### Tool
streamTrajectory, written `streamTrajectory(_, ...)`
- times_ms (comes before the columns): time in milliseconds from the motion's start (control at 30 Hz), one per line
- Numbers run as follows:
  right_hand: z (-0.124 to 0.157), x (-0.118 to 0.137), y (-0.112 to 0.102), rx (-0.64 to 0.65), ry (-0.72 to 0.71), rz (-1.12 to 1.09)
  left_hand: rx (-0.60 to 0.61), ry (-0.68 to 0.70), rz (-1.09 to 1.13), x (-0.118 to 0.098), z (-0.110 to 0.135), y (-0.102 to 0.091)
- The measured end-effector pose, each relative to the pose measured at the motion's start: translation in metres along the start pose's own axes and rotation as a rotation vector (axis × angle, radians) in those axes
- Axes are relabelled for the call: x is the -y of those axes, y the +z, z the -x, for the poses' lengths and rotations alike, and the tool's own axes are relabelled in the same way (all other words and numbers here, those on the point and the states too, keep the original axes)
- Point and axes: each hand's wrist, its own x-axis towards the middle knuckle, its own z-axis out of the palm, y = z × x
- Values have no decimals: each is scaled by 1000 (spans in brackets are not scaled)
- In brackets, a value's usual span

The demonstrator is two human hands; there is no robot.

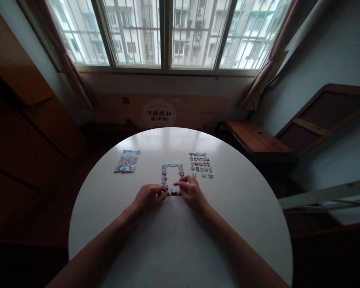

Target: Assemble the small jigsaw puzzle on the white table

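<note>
Two bare hands meet over a small jigsaw just below the centre of the frame; the left hand (150, 195) comes in from the lower left, its fingers bent and its fingertips at the puzzle's lower left corner; the right hand (192, 193) comes from the lower right and covers part of the puzzle's right side near the bottom, its index finger reaching over the open middle; whether either hand pinches a piece or only presses, I cannot tell.

The puzzle border (164, 174) lies between and slightly beyond the hands, an upright rectangle of joined, many-coloured pieces; white tabletop shows through its centre, and a dark stretch of its bottom edge is visible between the two sets of fingers.

To the right of it, beyond the right hand, loose puzzle pieces (201, 163) sit in spaced rows; to the left, well apart from the left hand, lies a colourful printed sheet (127, 161); all rest on a round white table (174, 244) filling the lower middle; a wooden bench (258, 138) stands at the right, and a barred window (166, 40) spans the top.
</note>
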Motion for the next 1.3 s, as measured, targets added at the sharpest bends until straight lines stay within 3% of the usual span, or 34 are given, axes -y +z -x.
streamTrajectory(100,-4,-8,-7,-52,147,5,-16,-5,16,-1,0,2)
streamTrajectory(200,-4,-10,-12,-8,230,54,1,-16,7,-2,1,3)
streamTrajectory(400,0,2,-10,12,199,204,28,-36,-25,-8,1,3)
streamTrajectory(1300,1,1,-8,6,189,184,14,-15,23,-5,1,9)
